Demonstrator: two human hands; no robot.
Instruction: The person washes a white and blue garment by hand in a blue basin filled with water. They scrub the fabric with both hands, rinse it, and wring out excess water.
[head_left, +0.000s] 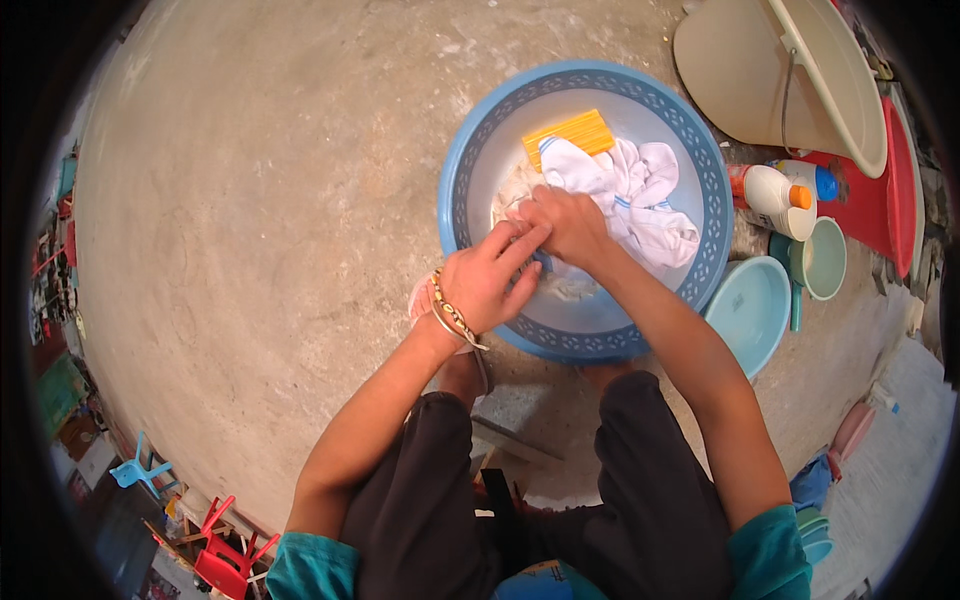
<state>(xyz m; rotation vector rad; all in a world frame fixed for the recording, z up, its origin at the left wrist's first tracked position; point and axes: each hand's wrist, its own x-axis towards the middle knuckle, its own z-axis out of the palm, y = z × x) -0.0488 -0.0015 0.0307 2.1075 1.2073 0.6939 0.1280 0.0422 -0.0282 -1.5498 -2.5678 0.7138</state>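
A round blue plastic basin (459, 161) stands on the concrete floor before me. Inside it lie white cloth with blue stripes (645, 217) and a yellow ridged block (574, 136), which the cloth partly covers. My left hand (491, 274), with bracelets at its wrist, reaches over the basin's near left side, its fingertips meeting my right hand. Over the middle of the basin, my right hand (566, 225) is bent down at the left edge of the white cloth. Pale wet cloth (517, 187) lies just beyond the fingers. What the fingertips hold, if anything, is hidden.
Right of the basin are a light blue bowl (750, 315), a green dipper (823, 259), plastic bottles (769, 191) and a red basin (896, 187). A large beige bucket (735, 82) lies tipped at upper right. Red (225, 566) and blue (137, 471) stools are at lower left.
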